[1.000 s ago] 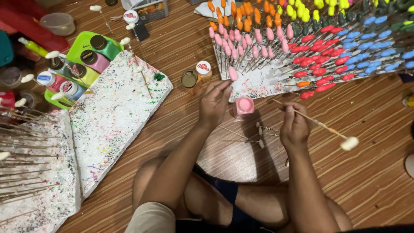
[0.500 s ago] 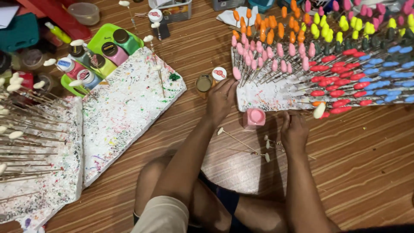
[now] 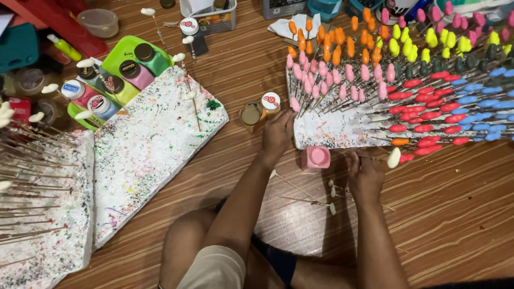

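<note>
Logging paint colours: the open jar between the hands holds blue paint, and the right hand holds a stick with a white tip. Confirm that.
Not quite. The head view shows the open jar holds pink paint, not blue. The right hand does hold a stick with a white tip.

1. Two bare forearms, no sleeves, no watch, no bracelets.
2. Left hand (image 3: 277,134) and right hand (image 3: 365,174) bare: no gloves, no rings to be made out.
3. Bare knees and lower legs at the bottom edge.
4. Light beige shorts (image 3: 215,270) over the left thigh.
5. Dark blue cloth (image 3: 278,263) between the legs.
</note>
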